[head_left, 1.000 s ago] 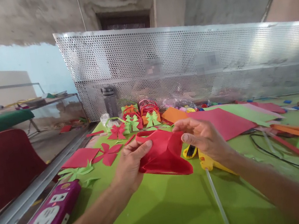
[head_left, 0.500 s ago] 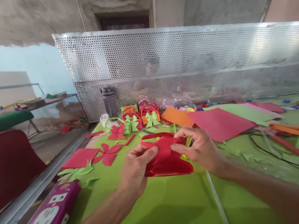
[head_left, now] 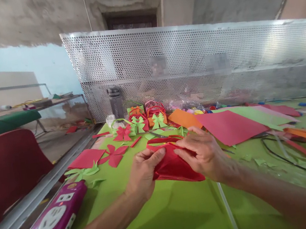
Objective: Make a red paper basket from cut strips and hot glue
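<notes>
A folded red paper piece [head_left: 173,164] with a looped red strip at its top rests on the green table [head_left: 169,213] in front of me. My left hand [head_left: 143,172] pinches its left edge with thumb and fingers. On the paper's right side lies my right hand [head_left: 203,155], its fingers curled over and pressing the paper down. Both hands are touching the same piece. A clear glue stick [head_left: 228,211] runs out from under my right hand toward me.
Finished paper baskets with bows [head_left: 146,119] stand at the back by a grey bottle [head_left: 115,102]. Red and green cut-outs [head_left: 98,158] lie left, a purple power strip [head_left: 56,218] at the near left edge. Coloured paper sheets [head_left: 231,125] and a black cable [head_left: 302,167] lie right.
My right hand came down from above the paper and now presses on its right side. The yellow glue gun that showed beside it is now covered. The paper is folded tighter.
</notes>
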The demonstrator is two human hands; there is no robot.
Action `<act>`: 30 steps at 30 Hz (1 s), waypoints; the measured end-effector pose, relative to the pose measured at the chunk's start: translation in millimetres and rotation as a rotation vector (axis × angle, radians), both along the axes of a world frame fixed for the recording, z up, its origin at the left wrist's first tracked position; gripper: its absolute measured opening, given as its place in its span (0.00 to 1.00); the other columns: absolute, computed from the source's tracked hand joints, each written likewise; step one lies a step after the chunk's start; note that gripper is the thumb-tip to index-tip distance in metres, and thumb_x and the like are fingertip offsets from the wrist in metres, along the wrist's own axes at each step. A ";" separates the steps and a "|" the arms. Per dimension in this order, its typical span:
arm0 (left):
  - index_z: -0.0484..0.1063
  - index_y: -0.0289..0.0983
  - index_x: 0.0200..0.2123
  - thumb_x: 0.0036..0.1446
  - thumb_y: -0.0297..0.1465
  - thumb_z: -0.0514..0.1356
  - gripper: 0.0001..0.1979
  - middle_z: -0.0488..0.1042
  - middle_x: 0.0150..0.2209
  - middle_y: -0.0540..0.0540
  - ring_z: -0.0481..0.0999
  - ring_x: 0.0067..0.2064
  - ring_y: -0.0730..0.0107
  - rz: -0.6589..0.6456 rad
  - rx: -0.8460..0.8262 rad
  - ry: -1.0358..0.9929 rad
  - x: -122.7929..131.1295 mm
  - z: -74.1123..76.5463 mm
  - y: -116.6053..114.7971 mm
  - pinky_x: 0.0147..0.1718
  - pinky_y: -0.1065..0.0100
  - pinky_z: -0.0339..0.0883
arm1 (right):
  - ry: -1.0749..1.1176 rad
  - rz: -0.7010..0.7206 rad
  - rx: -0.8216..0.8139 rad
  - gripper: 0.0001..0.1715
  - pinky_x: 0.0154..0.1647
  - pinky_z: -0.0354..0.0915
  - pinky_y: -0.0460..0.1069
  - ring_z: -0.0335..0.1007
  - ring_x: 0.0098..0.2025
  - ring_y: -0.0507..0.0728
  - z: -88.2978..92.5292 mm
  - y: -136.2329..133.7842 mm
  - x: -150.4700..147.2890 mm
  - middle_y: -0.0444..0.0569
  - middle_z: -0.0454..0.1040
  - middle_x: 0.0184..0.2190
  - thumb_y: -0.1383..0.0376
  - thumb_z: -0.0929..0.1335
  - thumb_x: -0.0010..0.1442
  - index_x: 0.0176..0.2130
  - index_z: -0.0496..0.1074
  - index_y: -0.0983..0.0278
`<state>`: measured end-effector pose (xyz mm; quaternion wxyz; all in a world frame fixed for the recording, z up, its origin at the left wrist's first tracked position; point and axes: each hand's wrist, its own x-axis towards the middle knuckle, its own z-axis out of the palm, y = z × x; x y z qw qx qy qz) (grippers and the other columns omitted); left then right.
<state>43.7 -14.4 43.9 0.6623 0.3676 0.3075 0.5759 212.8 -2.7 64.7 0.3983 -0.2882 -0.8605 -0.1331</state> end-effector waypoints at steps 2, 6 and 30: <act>0.76 0.35 0.22 0.38 0.33 0.71 0.09 0.77 0.20 0.49 0.74 0.21 0.74 -0.008 0.012 -0.011 -0.2 -0.8 0.0 0.23 0.75 0.67 | -0.030 -0.007 0.031 0.08 0.44 0.57 0.53 0.63 0.24 0.50 -0.4 -0.2 -0.2 0.43 0.73 0.23 0.69 0.63 0.61 0.34 0.72 0.64; 0.76 0.35 0.22 0.40 0.32 0.70 0.08 0.76 0.20 0.49 0.74 0.21 0.74 -0.015 0.007 -0.010 0.1 -1.2 -0.3 0.23 0.75 0.67 | -0.116 -0.061 0.123 0.13 0.45 0.57 0.53 0.63 0.24 0.51 -2.5 -1.5 0.0 0.44 0.71 0.21 0.70 0.61 0.62 0.43 0.72 0.65; 0.78 0.36 0.27 0.41 0.33 0.69 0.08 0.78 0.23 0.48 0.75 0.21 0.71 0.019 0.017 -0.010 3.7 -0.2 -4.6 0.21 0.73 0.67 | -0.005 -0.033 -0.120 0.11 0.43 0.57 0.52 0.67 0.25 0.50 -0.8 -3.8 -5.2 0.43 0.77 0.26 0.68 0.63 0.62 0.42 0.73 0.64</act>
